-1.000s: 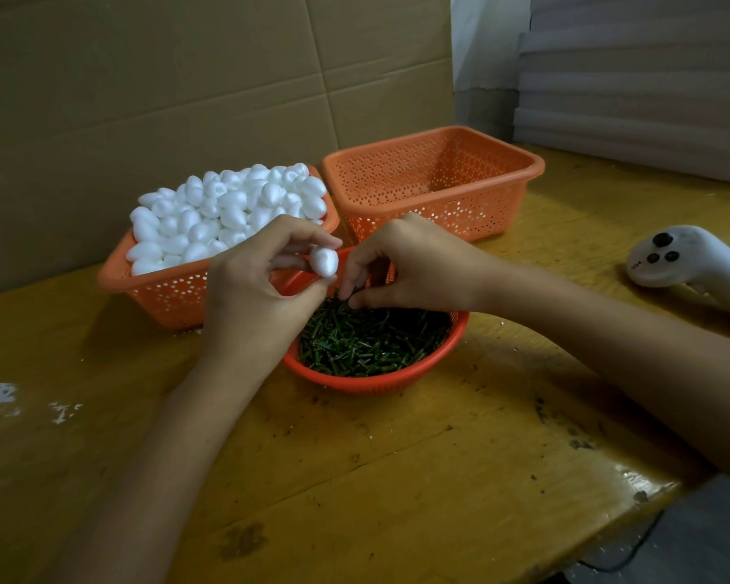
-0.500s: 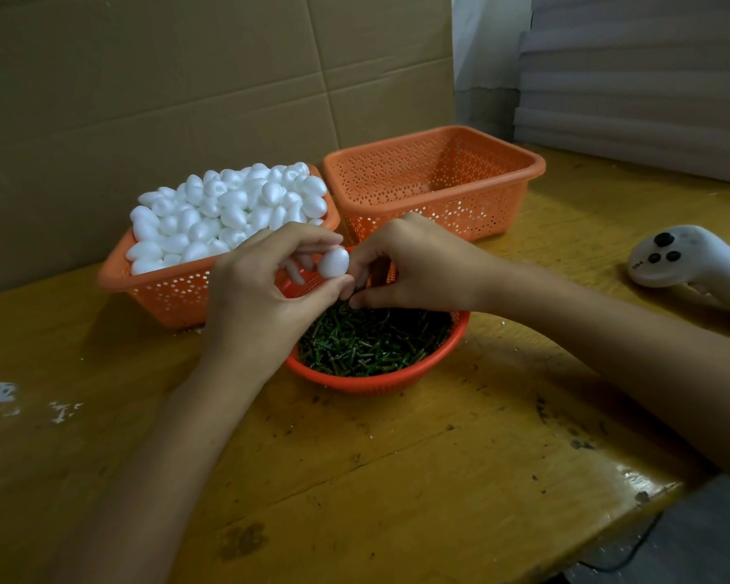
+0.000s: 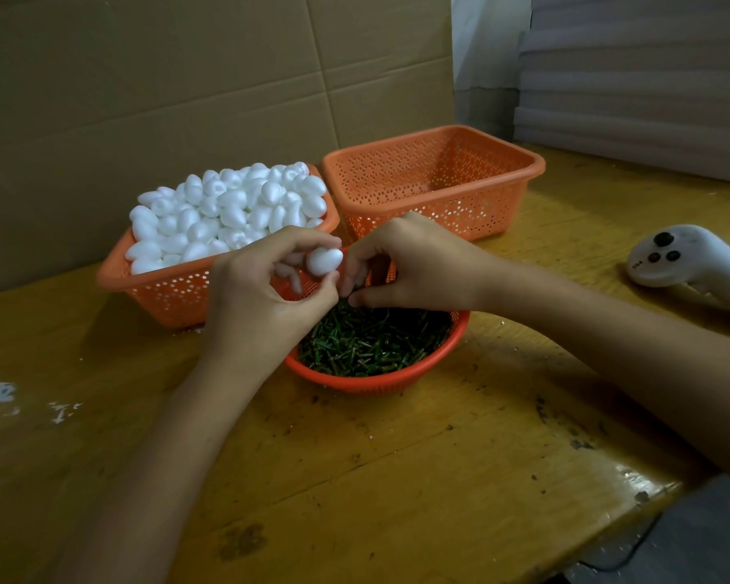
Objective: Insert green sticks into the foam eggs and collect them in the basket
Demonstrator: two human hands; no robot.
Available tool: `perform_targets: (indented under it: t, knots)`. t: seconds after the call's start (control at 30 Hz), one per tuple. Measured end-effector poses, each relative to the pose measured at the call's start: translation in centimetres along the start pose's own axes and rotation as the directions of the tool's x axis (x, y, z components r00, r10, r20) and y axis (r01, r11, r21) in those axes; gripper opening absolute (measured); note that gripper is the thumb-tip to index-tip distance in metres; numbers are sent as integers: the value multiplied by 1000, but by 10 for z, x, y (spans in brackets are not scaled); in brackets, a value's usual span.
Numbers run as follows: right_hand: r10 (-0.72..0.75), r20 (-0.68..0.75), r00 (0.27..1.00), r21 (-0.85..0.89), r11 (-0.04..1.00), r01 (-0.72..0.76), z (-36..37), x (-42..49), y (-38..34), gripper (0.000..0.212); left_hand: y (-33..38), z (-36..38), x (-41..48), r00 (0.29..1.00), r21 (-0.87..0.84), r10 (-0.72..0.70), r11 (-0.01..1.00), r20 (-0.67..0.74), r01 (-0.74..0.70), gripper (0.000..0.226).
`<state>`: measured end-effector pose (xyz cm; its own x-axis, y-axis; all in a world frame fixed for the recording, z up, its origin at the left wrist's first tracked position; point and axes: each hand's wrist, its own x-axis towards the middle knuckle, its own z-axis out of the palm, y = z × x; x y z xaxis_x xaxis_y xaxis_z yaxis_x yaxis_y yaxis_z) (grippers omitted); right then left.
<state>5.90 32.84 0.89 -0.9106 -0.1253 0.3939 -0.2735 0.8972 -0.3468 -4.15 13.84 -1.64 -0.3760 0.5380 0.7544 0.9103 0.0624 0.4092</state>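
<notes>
From my head camera, I look down on a yellow-brown wooden table [image 3: 397, 478], worn and scuffed, with dark specks, white smears near its left edge and a glossy chipped corner at lower right. Flattened cardboard [image 3: 186, 78] stands as a wall behind it, and pale stacked sheets [image 3: 637, 78] rise at the far right.

My left hand [image 3: 262, 288] pinches one white foam egg [image 3: 324, 260] between thumb and fingertips, held above the round orange bowl [image 3: 380, 379] heaped with green sticks [image 3: 371, 343]. My right hand [image 3: 414, 263] is curled, its fingertips pressed together right beside the egg; I cannot tell whether a stick is in them.

Behind my left hand sits an orange perforated basket of eggs [image 3: 161, 288], piled high. Just to its right is a second orange basket [image 3: 435, 179], with nothing visible inside it.

Well to the right lies a white handheld controller [image 3: 675, 257] with dark buttons. Small dark digits are printed on its side, too blurred for me to read.
</notes>
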Motion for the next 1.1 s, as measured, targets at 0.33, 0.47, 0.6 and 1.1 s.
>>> perform_targets:
  t: [0.33,0.47,0.6,1.1]
  knots:
    - [60,-93,994,109,993,-50,2,2,6,12,0,1,1,1000,-33,-24,999,-7,24,22]
    - [128,-115,985,257,962,-95,5,3,11,13,-2,0,2,999,-80,-36,996,-20,35,18]
    - [153,-112,982,388,916,-98,8,5,14,11,-1,1,4,999,-109,-24,994,-28,21,18]
    - [151,-70,986,425,899,-107,4,5,14,21,-2,5,1,964,-314,-238,930,-117,192,23]
